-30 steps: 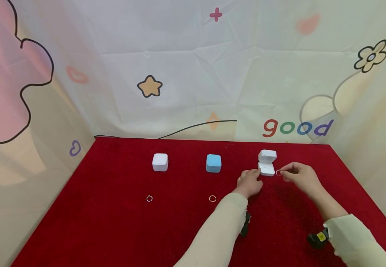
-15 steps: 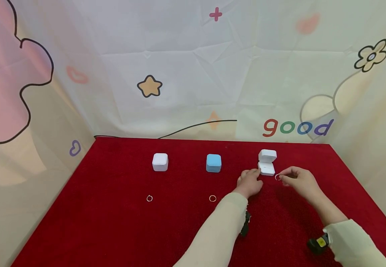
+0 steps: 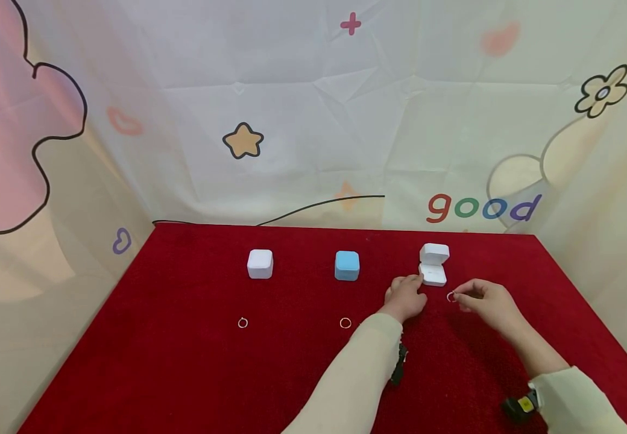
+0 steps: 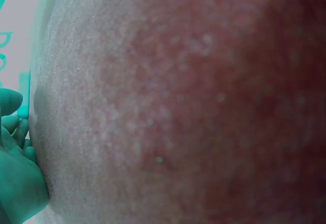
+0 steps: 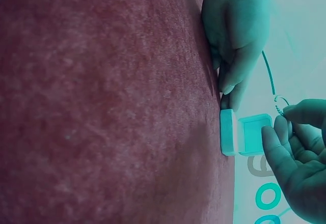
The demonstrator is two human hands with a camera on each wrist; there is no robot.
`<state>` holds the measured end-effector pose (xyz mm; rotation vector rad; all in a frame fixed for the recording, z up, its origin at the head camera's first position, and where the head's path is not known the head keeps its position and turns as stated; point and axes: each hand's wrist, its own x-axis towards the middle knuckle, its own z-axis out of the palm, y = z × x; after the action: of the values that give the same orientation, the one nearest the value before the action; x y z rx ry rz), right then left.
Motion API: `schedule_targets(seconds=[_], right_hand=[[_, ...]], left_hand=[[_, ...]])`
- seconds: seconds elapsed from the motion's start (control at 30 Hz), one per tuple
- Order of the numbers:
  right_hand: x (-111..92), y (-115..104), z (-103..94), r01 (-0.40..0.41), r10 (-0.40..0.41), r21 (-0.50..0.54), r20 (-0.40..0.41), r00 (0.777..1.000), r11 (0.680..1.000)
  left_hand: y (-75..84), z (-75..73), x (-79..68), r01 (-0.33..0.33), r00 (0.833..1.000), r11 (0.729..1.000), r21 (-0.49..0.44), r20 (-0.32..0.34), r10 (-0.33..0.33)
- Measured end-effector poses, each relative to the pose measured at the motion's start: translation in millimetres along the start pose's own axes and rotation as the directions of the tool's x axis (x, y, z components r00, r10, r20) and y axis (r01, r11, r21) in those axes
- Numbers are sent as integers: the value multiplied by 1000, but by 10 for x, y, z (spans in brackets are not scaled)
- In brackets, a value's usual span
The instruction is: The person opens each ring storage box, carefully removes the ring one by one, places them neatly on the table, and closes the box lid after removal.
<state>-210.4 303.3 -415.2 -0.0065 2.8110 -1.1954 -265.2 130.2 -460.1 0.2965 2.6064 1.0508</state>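
Note:
In the head view, my right hand (image 3: 487, 301) pinches a small ring (image 3: 451, 296) between thumb and fingertips, in front and to the right of an open white ring box (image 3: 433, 274). The right wrist view shows the ring (image 5: 278, 104) with a beaded band, held up from the cloth. My left hand (image 3: 404, 298) rests on the cloth, its extended fingertip at the left side of the box; the lid stands up at the back. In the left wrist view, part of the left hand (image 4: 18, 178) shows at the left edge.
A closed white box (image 3: 260, 264) and a closed blue box (image 3: 347, 266) stand in line to the left. In front of them lie a ring (image 3: 243, 323) and a gold-coloured ring (image 3: 345, 323). Red cloth (image 3: 183, 374) covers the table, with a printed curtain (image 3: 302, 120) behind.
My right hand has drawn back towards the near side with the ring, away from the open box. The left hand has stayed at the box.

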Motion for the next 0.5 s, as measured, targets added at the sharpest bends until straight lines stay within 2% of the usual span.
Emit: schedule_targets(seconds=[0.3,0.5], right_hand=[[-67,79,11,11,-11,-2,21,1000,1000],[-102,126,23,-5,4,8,32,999,1000]], left_hand=[[-54,120,157,26,1000,1000,11,0,-26],[-69,125,171,22,1000,1000,13,-6,-22]])
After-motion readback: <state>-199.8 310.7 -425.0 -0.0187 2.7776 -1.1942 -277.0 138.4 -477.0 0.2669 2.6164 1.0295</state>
